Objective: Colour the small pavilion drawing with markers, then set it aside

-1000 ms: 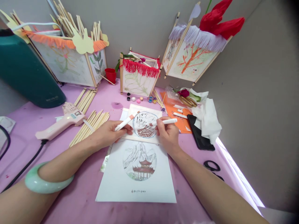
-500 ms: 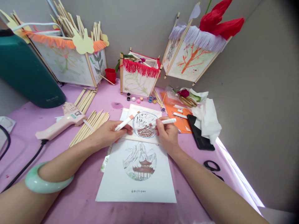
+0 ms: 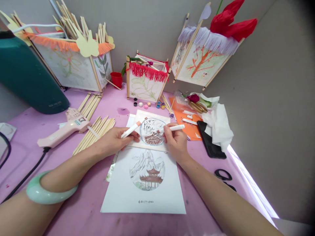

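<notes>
My right hand (image 3: 176, 142) grips a white marker (image 3: 177, 127), its brown end pointing left at a round drawing (image 3: 153, 139). Whether the nib touches the surface I cannot tell. The drawing has a blue outline, black strokes above and a brown roof below, on a white square sheet (image 3: 142, 114). At the sheet's left edge, my left hand (image 3: 119, 139) is closed around a second white marker (image 3: 129, 130) with a peach band, its dark tip pointing up and right. Just below lies a printed page (image 3: 118, 196) showing a pavilion and mountains in a circle.
A pink glue gun (image 3: 65, 131) and wooden sticks (image 3: 85, 141) lie left, near a green bottle (image 3: 31, 78). Paper lanterns (image 3: 147, 85) stand behind, with small paint pots (image 3: 146, 106) in front. To the right are a black phone (image 3: 210, 141), white tissues (image 3: 222, 127) and black scissors handles (image 3: 223, 174).
My right hand's marker has shifted very slightly left. Otherwise both hands, the drawing and the printed page look the same.
</notes>
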`<state>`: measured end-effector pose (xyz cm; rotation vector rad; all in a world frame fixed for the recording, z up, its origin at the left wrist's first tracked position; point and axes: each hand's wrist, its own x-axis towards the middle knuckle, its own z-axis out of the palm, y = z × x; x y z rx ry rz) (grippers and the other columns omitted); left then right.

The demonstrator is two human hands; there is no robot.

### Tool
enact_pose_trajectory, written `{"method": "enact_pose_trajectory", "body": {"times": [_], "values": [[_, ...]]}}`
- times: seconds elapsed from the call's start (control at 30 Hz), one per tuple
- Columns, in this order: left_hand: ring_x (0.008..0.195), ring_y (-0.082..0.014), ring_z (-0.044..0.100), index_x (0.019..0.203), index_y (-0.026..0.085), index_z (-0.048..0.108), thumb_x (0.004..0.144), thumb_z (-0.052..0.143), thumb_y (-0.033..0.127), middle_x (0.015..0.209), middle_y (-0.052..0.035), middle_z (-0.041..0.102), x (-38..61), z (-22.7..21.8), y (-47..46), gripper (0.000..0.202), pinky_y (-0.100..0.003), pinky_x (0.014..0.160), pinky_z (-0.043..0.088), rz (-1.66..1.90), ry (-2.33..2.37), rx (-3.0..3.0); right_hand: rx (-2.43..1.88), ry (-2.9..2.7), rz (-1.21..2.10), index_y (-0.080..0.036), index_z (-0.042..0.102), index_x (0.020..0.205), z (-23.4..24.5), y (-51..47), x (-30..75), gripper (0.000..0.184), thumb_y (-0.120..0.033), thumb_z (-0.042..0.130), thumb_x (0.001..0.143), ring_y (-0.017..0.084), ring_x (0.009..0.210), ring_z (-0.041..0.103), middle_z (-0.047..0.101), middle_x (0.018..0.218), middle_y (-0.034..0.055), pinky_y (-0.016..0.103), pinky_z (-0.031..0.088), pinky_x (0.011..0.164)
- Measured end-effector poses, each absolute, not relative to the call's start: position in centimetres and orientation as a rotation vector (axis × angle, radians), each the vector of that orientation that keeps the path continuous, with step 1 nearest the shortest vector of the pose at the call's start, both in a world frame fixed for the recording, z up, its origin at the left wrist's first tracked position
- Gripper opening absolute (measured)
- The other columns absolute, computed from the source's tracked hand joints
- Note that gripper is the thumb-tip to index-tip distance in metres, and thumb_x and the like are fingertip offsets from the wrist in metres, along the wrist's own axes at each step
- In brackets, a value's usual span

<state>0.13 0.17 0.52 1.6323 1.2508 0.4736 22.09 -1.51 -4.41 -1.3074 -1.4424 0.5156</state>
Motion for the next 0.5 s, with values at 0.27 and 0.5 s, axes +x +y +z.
{"method": "enact_pose_trajectory", "body": {"times": [0.27,0.5], "values": [[0.043,-0.007,0.038,0.091,0.018,0.068,0.073,0.053,0.032,0.074,-0.0003,0.068,0.18,0.81,0.04,0.026,-0.022,0.045,0.031,0.48,1.264,1.618,-1.259,-1.357,0.6,-0.019,0.051,0.08,-4.01,-1.6,22.05,0.021,-0.039,0.05,0.086,0.008,0.046,0.047,0.056,0.06,-0.0023,0.02,0.038,0.045],[0.041,-0.0077,0.038,0.085,0.017,0.068,0.071,0.055,0.03,0.053,0.0022,0.056,0.24,0.97,0.11,0.023,-0.021,0.042,0.029,0.563,1.318,1.533,-1.138,-1.158,0.661,-0.02,0.049,0.087,-3.76,-1.23,22.24,0.02,-0.039,0.049,0.087,0.007,0.049,0.048,0.06,0.07,-0.0015,0.02,0.04,0.046]]}}
